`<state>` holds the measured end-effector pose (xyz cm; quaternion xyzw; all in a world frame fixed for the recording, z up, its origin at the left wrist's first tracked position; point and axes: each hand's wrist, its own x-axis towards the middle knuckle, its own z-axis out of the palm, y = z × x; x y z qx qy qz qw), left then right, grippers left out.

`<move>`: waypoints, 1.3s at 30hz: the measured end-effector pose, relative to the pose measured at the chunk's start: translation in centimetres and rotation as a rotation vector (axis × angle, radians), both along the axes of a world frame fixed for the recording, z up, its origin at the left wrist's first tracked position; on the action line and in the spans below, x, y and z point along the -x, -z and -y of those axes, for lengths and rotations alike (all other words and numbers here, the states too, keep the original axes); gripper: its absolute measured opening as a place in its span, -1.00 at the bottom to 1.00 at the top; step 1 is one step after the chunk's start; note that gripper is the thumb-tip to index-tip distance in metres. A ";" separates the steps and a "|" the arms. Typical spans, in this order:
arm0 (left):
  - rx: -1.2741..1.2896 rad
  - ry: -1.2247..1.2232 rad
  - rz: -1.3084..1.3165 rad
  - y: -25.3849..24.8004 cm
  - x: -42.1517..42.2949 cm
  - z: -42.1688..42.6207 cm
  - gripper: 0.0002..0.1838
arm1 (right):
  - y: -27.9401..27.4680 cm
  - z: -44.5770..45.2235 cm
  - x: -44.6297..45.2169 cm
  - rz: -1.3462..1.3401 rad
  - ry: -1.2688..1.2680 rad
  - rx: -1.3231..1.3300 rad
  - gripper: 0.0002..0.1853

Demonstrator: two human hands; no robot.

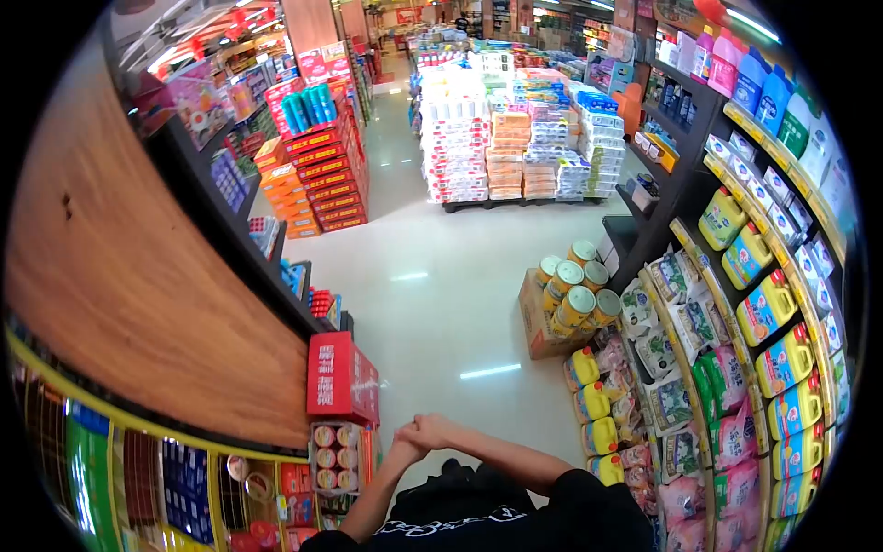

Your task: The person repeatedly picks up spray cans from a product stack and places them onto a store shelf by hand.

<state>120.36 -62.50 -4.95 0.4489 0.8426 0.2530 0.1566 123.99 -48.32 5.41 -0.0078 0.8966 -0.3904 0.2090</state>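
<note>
In front of my body, my left hand [411, 448] and my right hand [429, 429] are clasped together, fingers closed on each other. No object shows in either one. Just left of them stands a red carton [342, 377] with white lettering. Below that carton sits a pack of round-lidded tubs [336, 457], close to my left forearm. My fingers are small in the view, so how they interlock is hard to make out.
Yellow jugs [785, 361] and bagged goods [676, 405] fill the right shelves. An open carton [543, 324] of tins stands on the pale tiled floor [432, 317]. Ahead are a pallet stack of tissue packs [454, 138] and stacked red boxes [331, 175]. A wooden panel [138, 239] borders the left.
</note>
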 end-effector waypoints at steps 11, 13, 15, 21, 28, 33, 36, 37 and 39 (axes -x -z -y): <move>0.190 0.237 0.271 -3.0 21.1 -13.6 -0.87 | 1.7 -14.0 19.0 0.115 0.080 0.110 -0.06; 0.194 0.238 0.229 -3.6 25.5 -16.2 -0.86 | 0.1 -17.0 23.5 0.120 0.084 0.107 -0.10; 0.158 0.144 0.211 -4.6 29.3 -18.5 -0.85 | -1.0 -19.3 27.4 0.085 0.103 0.101 -0.12; 0.079 -0.031 0.178 -7.2 41.2 -23.3 -0.81 | -1.3 -24.4 40.5 -0.077 0.110 0.063 -0.18; -0.225 -0.263 0.245 -6.4 54.0 -24.5 -0.82 | -0.5 -26.7 56.6 -0.118 -0.041 0.236 -0.38; -0.479 -0.432 0.653 -7.0 66.7 -24.3 -0.81 | -1.1 -25.7 70.3 0.095 0.026 0.393 -0.53; -0.539 -0.496 0.598 -7.7 75.5 -24.8 -0.79 | -3.8 -25.8 78.3 0.096 0.097 0.513 -0.55; -0.562 -0.503 0.560 -8.2 78.5 -25.4 -0.78 | -4.1 -26.0 81.1 0.035 0.113 0.484 -0.57; -0.514 -0.446 0.588 -9.4 85.3 -26.8 -0.79 | -4.4 -27.1 86.9 -0.034 0.199 0.508 -0.58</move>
